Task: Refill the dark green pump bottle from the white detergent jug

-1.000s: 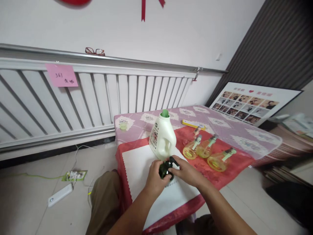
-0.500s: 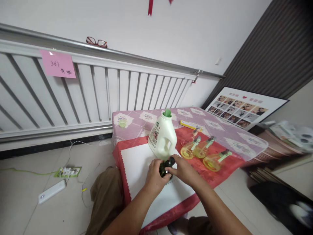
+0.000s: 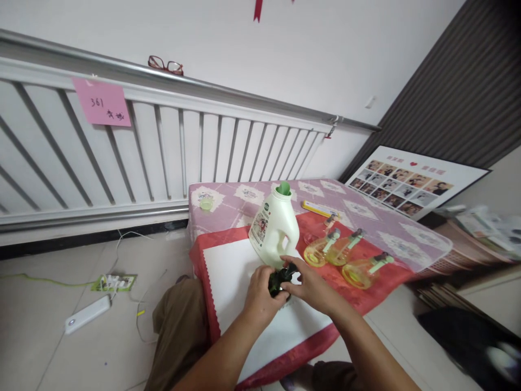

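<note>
My left hand (image 3: pixel 260 296) is wrapped around a small dark green, shiny bottle (image 3: pixel 275 281) above the white sheet (image 3: pixel 228 282). At the bottle's black top, my right hand (image 3: pixel 311 288) closes its thumb and fingers around it. The fingers hide much of the bottle, so its full shape does not show. Just behind the hands stands a pale green detergent jug (image 3: pixel 275 225) with a handle, its neck uncapped and a green spout inside. To the right, several rounded clear bottles (image 3: pixel 360 274) with yellow liquid and green-and-dark tops stand on the red cloth (image 3: pixel 378 290).
A shallow pale green cap (image 3: pixel 206 204) lies at the table's back left. A yellow-and-white box (image 3: pixel 319 209) lies behind the clear bottles. The radiator (image 3: pixel 228 146) runs behind the table, with a photo board (image 3: pixel 401 217) at the right. A power strip (image 3: pixel 114 282) is on the floor.
The camera view has shifted slightly, so everything sits a little farther right. My hands keep their grip on the dark bottle, whose black top leans slightly more to the right.
</note>
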Motion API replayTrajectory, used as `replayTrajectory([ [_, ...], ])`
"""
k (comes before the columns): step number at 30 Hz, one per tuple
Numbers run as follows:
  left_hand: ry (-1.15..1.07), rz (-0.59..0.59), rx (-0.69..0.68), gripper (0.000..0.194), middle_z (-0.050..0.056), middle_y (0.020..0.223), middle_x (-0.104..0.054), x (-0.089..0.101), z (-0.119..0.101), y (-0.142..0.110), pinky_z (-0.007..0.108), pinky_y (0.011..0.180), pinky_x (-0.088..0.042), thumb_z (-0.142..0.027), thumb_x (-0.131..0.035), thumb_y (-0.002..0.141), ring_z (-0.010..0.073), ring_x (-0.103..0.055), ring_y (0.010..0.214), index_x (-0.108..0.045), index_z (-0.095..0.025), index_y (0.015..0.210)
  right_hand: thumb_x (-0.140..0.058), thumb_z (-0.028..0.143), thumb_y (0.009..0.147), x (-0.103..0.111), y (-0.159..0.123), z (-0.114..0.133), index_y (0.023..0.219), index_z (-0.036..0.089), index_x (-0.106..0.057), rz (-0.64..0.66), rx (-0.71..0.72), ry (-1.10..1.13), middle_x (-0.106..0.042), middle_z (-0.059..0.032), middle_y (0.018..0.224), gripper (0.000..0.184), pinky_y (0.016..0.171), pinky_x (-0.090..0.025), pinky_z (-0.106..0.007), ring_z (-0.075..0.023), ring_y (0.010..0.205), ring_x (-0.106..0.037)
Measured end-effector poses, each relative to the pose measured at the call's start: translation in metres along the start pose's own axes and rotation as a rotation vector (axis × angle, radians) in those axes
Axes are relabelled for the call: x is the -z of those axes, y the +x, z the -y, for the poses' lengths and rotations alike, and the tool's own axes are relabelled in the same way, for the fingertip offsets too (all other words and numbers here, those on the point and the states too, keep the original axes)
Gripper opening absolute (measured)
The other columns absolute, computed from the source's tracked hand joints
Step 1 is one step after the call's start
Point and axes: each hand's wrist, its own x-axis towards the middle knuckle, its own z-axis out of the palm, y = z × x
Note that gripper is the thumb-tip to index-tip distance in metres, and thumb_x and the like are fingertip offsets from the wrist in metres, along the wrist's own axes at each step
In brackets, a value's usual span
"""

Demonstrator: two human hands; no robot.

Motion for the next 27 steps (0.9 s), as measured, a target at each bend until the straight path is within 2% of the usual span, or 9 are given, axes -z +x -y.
replayTrajectory([
  [3,0.001,0.006,0.008,0.043,0.005,0.107,-0.055,0.001,-0.001,0.0,0.039,0.093,-0.044,-0.016,-0.067,0.066,0.0232,-0.052,0.104,-0.051,-0.021,0.105,-0.059,0.028,0.073,0.005,0.002,0.004,0.098,0.021,-0.062,0.074,0.03,0.011,-0.064,-0.0045,0.095,0.026,0.071,-0.049,-0.03,-0.0192,0.085,-0.061],
  [6,-0.01,-0.003,0.002,0.045,0.005,0.109,-0.055,0.0,0.0,0.0,0.04,0.094,-0.043,-0.016,-0.067,0.065,0.0233,-0.052,0.105,-0.05,-0.021,0.107,-0.061,0.032,0.072,0.002,0.004,0.004,0.084,0.02,-0.061,0.021,0.025,-0.041,-0.063,-0.0021,0.08,0.016,0.068,-0.047,-0.03,-0.0185,0.075,-0.059],
  [9,-0.02,-0.02,-0.008,0.048,0.006,0.111,-0.055,-0.001,0.002,0.0,0.04,0.095,-0.043,-0.015,-0.068,0.064,0.0233,-0.051,0.106,-0.05,-0.022,0.108,-0.064,0.038,0.07,-0.005,0.007,0.003,0.074,0.021,-0.056,-0.055,-0.029,-0.111,-0.059,-0.0006,0.071,0.019,0.063,-0.045,-0.031,-0.0193,0.069,-0.057],
  [12,-0.025,-0.031,-0.026,0.049,0.006,0.11,-0.056,-0.002,0.003,0.001,0.039,0.095,-0.044,-0.015,-0.068,0.064,0.0229,-0.052,0.105,-0.05,-0.021,0.108,-0.065,0.042,0.07,-0.012,0.007,0.003,0.075,0.021,-0.054,-0.109,-0.101,-0.217,-0.06,-0.0014,0.07,0.024,0.06,-0.044,-0.032,-0.0209,0.067,-0.059],
  [14,-0.019,-0.042,-0.039,0.047,0.006,0.109,-0.056,-0.002,0.003,0.001,0.039,0.094,-0.044,-0.015,-0.068,0.064,0.0226,-0.053,0.104,-0.051,-0.021,0.107,-0.067,0.042,0.068,-0.013,0.006,0.002,0.086,0.02,-0.058,-0.116,-0.105,-0.219,-0.064,-0.0044,0.079,0.03,0.065,-0.047,-0.033,-0.0227,0.073,-0.062],
  [17,-0.01,-0.054,-0.041,0.046,0.006,0.11,-0.057,-0.001,0.003,0.002,0.039,0.095,-0.044,-0.017,-0.069,0.066,0.0227,-0.053,0.105,-0.052,-0.021,0.108,-0.068,0.04,0.065,-0.009,0.005,-0.001,0.114,0.019,-0.055,-0.094,-0.054,-0.107,-0.066,-0.0093,0.103,0.055,0.075,-0.051,-0.037,-0.0247,0.086,-0.065],
  [19,-0.016,-0.052,-0.025,0.048,0.006,0.111,-0.057,-0.001,0.002,0.002,0.039,0.096,-0.044,-0.018,-0.07,0.065,0.023,-0.052,0.106,-0.052,-0.021,0.109,-0.063,0.038,0.069,-0.005,0.004,-0.002,0.121,0.019,-0.052,-0.051,-0.012,-0.032,-0.066,-0.0097,0.107,0.057,0.075,-0.052,-0.036,-0.0243,0.089,-0.064],
  [23,-0.028,-0.04,0.003,0.05,0.005,0.11,-0.057,0.0,0.0,0.002,0.039,0.096,-0.044,-0.018,-0.073,0.062,0.0227,-0.053,0.106,-0.053,-0.022,0.108,-0.055,0.039,0.074,-0.001,0.007,0.0,0.101,0.021,-0.063,0.013,0.01,-0.013,-0.068,-0.0053,0.088,0.033,0.065,-0.051,-0.033,-0.0218,0.077,-0.064],
  [27,-0.026,-0.052,-0.003,0.051,0.005,0.11,-0.057,0.0,0.0,0.002,0.038,0.095,-0.045,-0.018,-0.073,0.061,0.0225,-0.053,0.105,-0.053,-0.021,0.107,-0.062,0.045,0.067,-0.008,0.011,0.004,0.079,0.021,-0.059,-0.109,-0.088,-0.124,-0.065,-0.004,0.071,0.027,0.061,-0.048,-0.033,-0.0218,0.066,-0.062],
])
